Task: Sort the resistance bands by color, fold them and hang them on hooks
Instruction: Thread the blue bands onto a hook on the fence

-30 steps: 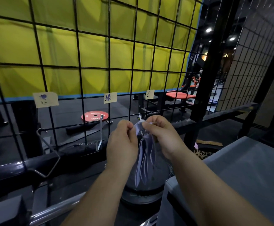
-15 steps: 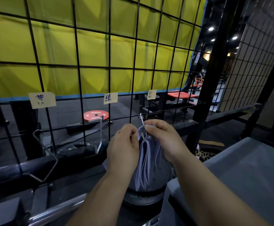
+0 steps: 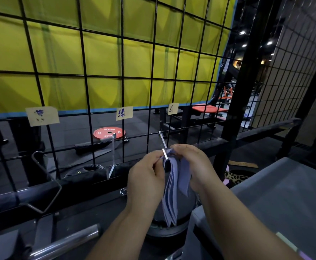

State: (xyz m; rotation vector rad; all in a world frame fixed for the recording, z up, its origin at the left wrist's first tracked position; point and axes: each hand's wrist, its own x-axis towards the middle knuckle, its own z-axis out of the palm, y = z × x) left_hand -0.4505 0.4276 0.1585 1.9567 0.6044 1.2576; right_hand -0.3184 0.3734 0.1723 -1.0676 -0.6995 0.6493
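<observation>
Fingers of R hand & L hand pinch top of folded pale-purple rubber resistance bands right at slim silver metal hook on black wire grid, hanging step looks underway, next needs fold slid fully over hook tip w/o unfolding.

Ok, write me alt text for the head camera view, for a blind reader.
A person's left hand and right hand pinch the top of a bundle of folded purple resistance bands at the tip of a metal hook on a black wire grid. Three paper labels hang on the grid, with a yellow curtain behind it.
</observation>
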